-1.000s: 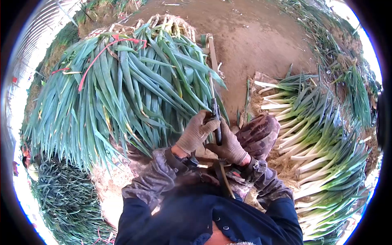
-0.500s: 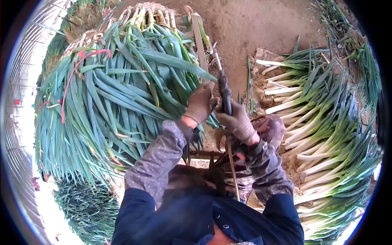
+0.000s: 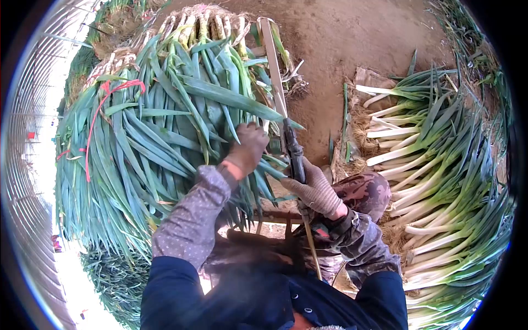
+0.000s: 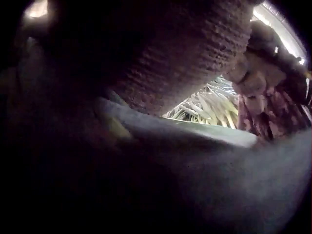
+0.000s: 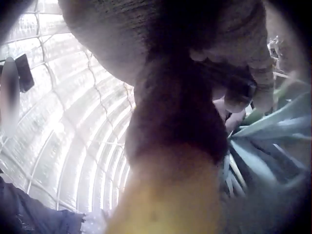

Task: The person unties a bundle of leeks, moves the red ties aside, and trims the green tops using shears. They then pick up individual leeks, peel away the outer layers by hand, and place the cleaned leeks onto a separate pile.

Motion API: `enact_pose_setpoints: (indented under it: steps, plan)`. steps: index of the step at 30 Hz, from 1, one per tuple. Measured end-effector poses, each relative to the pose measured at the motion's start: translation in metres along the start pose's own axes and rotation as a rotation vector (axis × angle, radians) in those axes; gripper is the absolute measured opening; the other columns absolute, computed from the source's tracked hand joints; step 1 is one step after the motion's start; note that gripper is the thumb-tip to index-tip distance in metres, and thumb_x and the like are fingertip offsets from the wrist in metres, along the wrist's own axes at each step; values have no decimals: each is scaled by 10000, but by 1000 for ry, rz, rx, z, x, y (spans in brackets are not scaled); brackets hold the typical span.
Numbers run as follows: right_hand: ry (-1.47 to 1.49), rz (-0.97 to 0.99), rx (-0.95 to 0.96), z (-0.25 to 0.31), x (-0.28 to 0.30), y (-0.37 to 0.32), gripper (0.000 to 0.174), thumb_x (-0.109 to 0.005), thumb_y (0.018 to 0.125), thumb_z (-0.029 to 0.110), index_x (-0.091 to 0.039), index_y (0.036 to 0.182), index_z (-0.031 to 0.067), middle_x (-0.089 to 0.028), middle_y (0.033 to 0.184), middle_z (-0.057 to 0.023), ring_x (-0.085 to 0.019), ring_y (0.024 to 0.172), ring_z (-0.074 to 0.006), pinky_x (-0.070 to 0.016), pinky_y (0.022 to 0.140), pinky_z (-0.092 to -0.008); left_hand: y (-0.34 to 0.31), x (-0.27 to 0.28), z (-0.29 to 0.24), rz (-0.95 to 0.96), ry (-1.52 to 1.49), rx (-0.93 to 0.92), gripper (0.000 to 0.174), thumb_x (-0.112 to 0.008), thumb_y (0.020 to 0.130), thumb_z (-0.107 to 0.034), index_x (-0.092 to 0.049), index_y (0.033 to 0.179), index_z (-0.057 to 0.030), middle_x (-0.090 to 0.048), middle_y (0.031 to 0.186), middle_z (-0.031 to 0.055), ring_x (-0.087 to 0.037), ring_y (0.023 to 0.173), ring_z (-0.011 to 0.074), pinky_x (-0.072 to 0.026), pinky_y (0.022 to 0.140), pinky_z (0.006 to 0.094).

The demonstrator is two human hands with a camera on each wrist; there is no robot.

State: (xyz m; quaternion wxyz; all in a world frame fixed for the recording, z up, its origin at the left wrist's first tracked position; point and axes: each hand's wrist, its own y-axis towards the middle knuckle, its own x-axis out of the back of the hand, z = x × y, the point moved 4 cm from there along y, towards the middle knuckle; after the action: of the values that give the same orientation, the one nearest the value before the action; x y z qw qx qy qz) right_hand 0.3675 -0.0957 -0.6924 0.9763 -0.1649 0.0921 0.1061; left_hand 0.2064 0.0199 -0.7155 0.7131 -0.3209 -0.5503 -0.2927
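Observation:
At the right edge of the big leek pile (image 3: 159, 115), the gloved left hand (image 3: 248, 149) has its fingers bent among green leaves; their tips are hidden, so any grip cannot be made out. Dark, blurred leaves (image 4: 195, 146) lie close under the ribbed glove (image 4: 185, 58) in the left wrist view. The gloved right hand (image 3: 316, 192) grips a black gun-like tool (image 3: 293, 151) with a hose (image 3: 312, 242) trailing from it toward the body. In the right wrist view the fingers (image 5: 234, 100) wrap round its dark handle (image 5: 226, 78).
White-stemmed leeks (image 3: 423, 187) lie in a long row at the right. A narrow wooden bar (image 3: 270, 60) stands beside the pile, with bare brown soil (image 3: 352, 38) beyond. More dark green leaves (image 3: 118, 280) lie at the lower left. Red ties (image 3: 91, 132) cross the pile.
The left hand has left the tool's side and moved left into the leaves. The right hand keeps the tool, after moving forward and then slightly back toward the body. The head view has shifted.

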Motion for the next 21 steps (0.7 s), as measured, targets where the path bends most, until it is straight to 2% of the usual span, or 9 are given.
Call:
enact_pose_setpoints:
  steps: [3,4,5,7,11,14,18,20,21]
  plan:
    - [115,-149,34,11,10,-2,377,-731,901,215,-551,1169,20,-538,830,3,-526,738,-102,-486,698,-265,-15,3,0,-32,-28,30,85,-610,784,-138,-683,823,-156,-631,893,31,-602,966,236,-436,877,399]
    - [128,-142,-145,17,26,-9,355,-725,904,230,-576,1146,18,-565,797,11,-581,734,-112,-503,690,-272,-18,3,-2,-79,-66,32,76,-597,786,-142,-669,806,-156,-620,875,33,-602,952,238,-438,875,405]
    - [251,-161,-91,28,39,-15,331,-716,903,241,-611,1112,7,-618,802,-2,-609,728,-121,-509,680,-272,-18,-1,-6,-120,-63,32,73,-591,786,-144,-662,800,-156,-617,873,34,-602,947,237,-438,873,405]
    - [136,-486,-110,79,61,-47,290,-704,876,217,-665,1072,6,-691,912,-49,-617,737,-121,-492,678,-252,-17,-12,-7,-206,-39,36,69,-578,787,-147,-647,788,-155,-611,868,36,-603,936,236,-439,870,407]
    - [325,-420,231,103,127,-84,561,-629,857,158,-476,1345,-73,-662,1064,-121,-673,914,-235,-546,875,-375,-11,-19,-10,-310,-81,-23,41,-614,754,-191,-597,742,-156,-572,834,31,-571,891,241,-425,849,418]
    - [262,-318,110,34,178,-91,622,-654,839,148,-434,1376,-76,-652,1127,-166,-676,989,-280,-551,929,-382,-5,-29,-14,-329,-111,-45,70,-650,750,-209,-600,749,-159,-572,831,29,-564,897,241,-417,853,435]
    - [222,-259,-402,-143,176,-103,435,-607,884,0,-521,1306,-61,-666,1160,-164,-683,982,-276,-574,893,-369,0,-32,-16,-308,-145,-59,145,-711,735,-257,-600,737,-164,-573,842,24,-557,905,240,-402,858,434]
    - [245,-245,-416,-234,161,-94,326,-648,904,29,-607,1220,-41,-692,1118,-133,-682,937,-235,-574,843,-347,1,-33,-15,-288,-145,-58,169,-732,711,-262,-601,753,-165,-569,841,22,-557,906,237,-396,859,427]
    - [304,-335,-346,-224,137,-89,308,-681,899,61,-632,1189,-30,-701,1092,-118,-678,922,-214,-567,823,-335,2,-32,-14,-289,-153,-57,169,-732,711,-260,-599,755,-165,-567,839,21,-557,905,237,-396,859,426]
